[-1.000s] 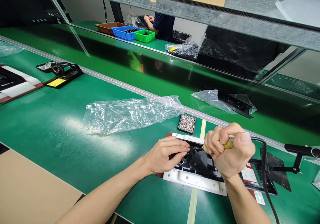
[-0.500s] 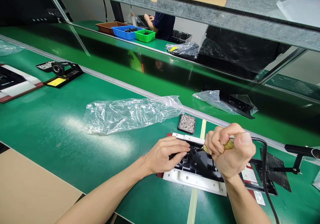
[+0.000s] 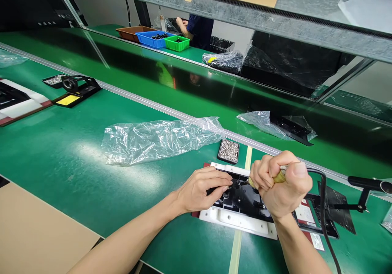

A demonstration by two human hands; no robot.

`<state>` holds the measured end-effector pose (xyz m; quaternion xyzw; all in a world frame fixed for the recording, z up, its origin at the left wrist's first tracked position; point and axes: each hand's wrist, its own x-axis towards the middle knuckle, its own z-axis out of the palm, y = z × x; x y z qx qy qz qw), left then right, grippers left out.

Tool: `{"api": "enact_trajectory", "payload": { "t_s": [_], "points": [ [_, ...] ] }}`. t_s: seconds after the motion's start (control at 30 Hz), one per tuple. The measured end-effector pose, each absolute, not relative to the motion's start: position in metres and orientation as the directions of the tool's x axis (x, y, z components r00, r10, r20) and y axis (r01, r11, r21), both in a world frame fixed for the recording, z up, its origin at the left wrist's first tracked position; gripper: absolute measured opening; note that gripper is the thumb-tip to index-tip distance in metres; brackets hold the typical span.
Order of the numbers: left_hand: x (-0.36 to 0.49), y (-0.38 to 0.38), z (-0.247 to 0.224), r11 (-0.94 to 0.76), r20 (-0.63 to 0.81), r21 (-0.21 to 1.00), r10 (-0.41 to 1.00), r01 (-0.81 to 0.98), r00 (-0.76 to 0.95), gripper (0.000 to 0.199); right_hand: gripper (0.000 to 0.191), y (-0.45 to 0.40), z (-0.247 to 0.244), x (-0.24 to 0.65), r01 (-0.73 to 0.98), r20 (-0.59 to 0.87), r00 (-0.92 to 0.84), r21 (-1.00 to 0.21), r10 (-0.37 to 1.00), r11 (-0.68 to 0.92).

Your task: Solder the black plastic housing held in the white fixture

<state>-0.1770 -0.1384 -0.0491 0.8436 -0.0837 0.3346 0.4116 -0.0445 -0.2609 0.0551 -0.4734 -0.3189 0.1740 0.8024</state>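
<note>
My right hand (image 3: 281, 184) is closed in a fist around the yellow handle of a corded soldering iron (image 3: 279, 177). The iron's thin tip points left and down at a black plastic panel (image 3: 245, 198) with small posts and holes. My left hand (image 3: 203, 188) rests at the panel's left end, fingers stretched over it and thumb apart; whether a small part lies under the fingertips is hidden. A white fixture (image 3: 239, 221) with holes in its edge cradles the panel. The iron's black cord (image 3: 324, 208) leaves the back of my fist and runs down at the right.
Behind the fixture are a black tray of small metal pieces (image 3: 228, 150) and a clear plastic bag (image 3: 162, 141). A black holder (image 3: 364, 196) stands at right. An iron stand with a yellow sponge (image 3: 67, 100) is at left. Across the line, a person (image 3: 199, 31) works beside bins.
</note>
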Motion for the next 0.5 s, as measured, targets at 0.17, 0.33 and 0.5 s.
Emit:
{"api": "enact_trajectory", "payload": {
  "t_s": [0.17,0.33,0.5],
  "points": [
    [-0.1768,-0.1382,-0.0487,-0.647,0.637,0.637,0.137,-0.418,0.759,0.019,0.048,-0.2614,0.0543,-0.0445,0.019,0.346,0.733,-0.871,0.585,0.491],
    [-0.177,-0.1382,-0.0475,-0.657,0.633,0.631,0.129,-0.413,0.763,0.02,0.046,-0.2628,0.0538,-0.043,0.025,0.348,0.725,-0.876,0.594,0.482],
    [-0.177,-0.1384,-0.0487,-0.654,0.636,0.633,0.134,-0.414,0.76,0.019,0.048,-0.2628,0.0541,-0.0424,0.028,0.352,0.713,-0.878,0.607,0.477]
  ]
}}
